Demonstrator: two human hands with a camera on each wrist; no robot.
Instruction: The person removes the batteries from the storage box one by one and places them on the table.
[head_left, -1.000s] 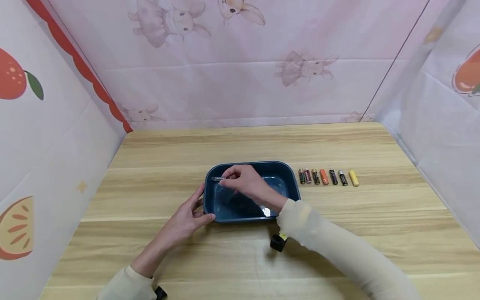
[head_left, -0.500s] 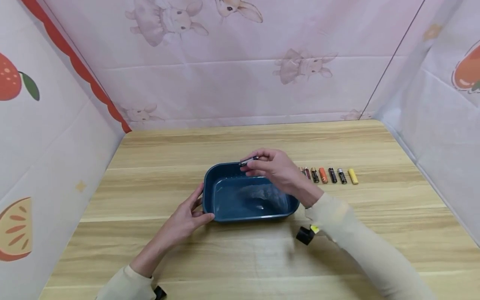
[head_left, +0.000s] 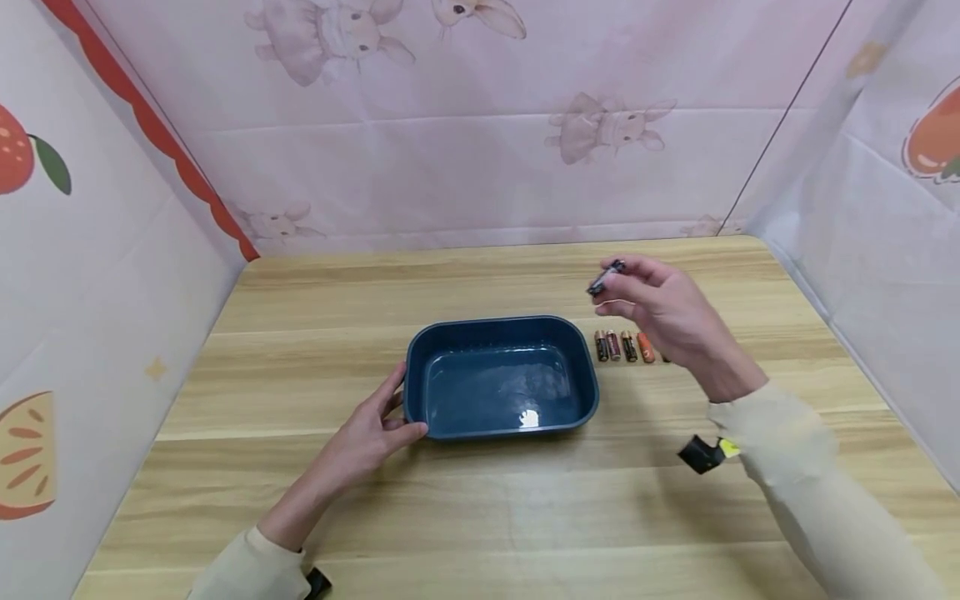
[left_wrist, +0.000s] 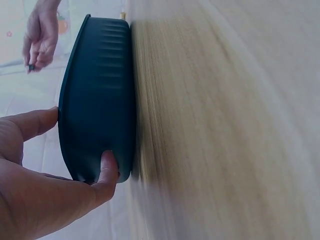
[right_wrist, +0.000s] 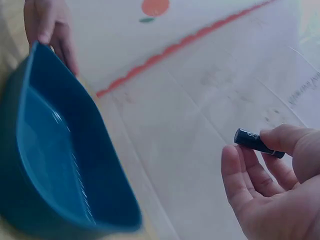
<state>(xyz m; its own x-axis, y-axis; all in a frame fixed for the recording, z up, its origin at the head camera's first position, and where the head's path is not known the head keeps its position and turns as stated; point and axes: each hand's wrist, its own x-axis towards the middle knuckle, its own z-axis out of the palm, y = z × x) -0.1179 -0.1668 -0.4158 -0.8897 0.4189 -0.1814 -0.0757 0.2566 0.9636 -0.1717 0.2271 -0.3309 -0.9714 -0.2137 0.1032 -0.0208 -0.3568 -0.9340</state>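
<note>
A dark battery (head_left: pixel 606 277) is pinched between the thumb and fingers of my right hand (head_left: pixel 670 315), raised beyond the right end of the blue plastic basin (head_left: pixel 501 435). In the right wrist view the battery (right_wrist: pixel 256 141) lies slantwise across the fingertips, pale lettering on its wrapper. My left hand (head_left: pixel 366 439) holds the basin's left end at the front corner. The left wrist view shows one finger of that left hand (left_wrist: pixel 47 192) at the rim and another digit bent against the basin's outer wall (left_wrist: pixel 97 100). Nothing lies inside the basin.
Several batteries stand in a row right of the basin, among them an orange one (head_left: pixel 646 347) and a dark red one (head_left: pixel 614 345). My right hand hides the row's right part. Patterned cloth walls (head_left: pixel 480 183) enclose the wooden table (head_left: pixel 525 517) at the back and sides.
My right hand has lifted the battery out of the basin's left end and carried it rightward, over and past the basin's right end. The left hand has stayed at the basin's corner.
</note>
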